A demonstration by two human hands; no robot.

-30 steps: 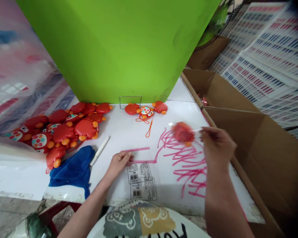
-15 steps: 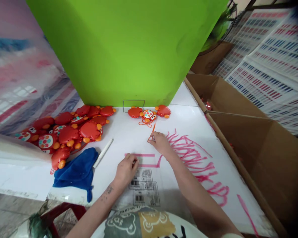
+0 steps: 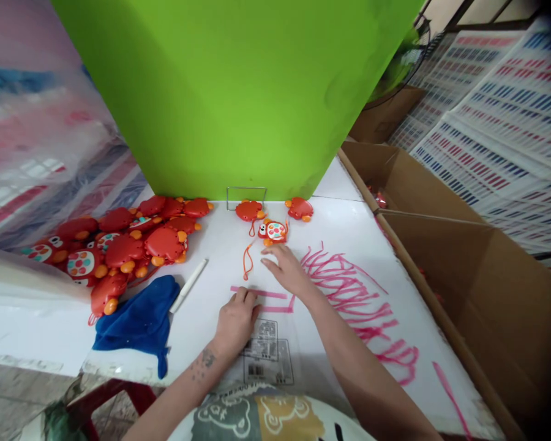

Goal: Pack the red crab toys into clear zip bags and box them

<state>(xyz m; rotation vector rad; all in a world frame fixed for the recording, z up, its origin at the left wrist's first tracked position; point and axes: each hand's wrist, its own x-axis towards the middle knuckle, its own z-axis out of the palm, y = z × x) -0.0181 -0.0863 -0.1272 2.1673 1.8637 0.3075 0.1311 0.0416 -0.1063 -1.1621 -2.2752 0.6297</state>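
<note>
My right hand [image 3: 284, 268] is open just in front of a red crab-like toy [image 3: 274, 231] with a white, colour-dotted belly and googly eyes. Thumb and forefinger stand apart, with nothing seen between them. Left of those fingertips an orange cord loop [image 3: 247, 262] lies on the white tabletop [image 3: 206, 343]. My left hand [image 3: 237, 317] rests by the pink lines, its fingers curled; whatever is under them is hidden. Two more red toys, one at the back left [image 3: 250, 210] and another at the back right [image 3: 299, 209], flank the dotted one.
Several red toys are piled at left [image 3: 128, 245]. A blue cloth [image 3: 138, 321] and white pen [image 3: 189, 286] lie nearer me. A green panel [image 3: 234, 98] rises behind a wire frame [image 3: 246, 188]. Cardboard boxes [image 3: 477, 294] line the right edge. Printed labels [image 3: 266, 361] show near my body.
The dotted toy has turned and come slightly nearer, apart from its neighbours. My right hand has let go of the orange cord, which now lies to its left. My left hand has barely moved.
</note>
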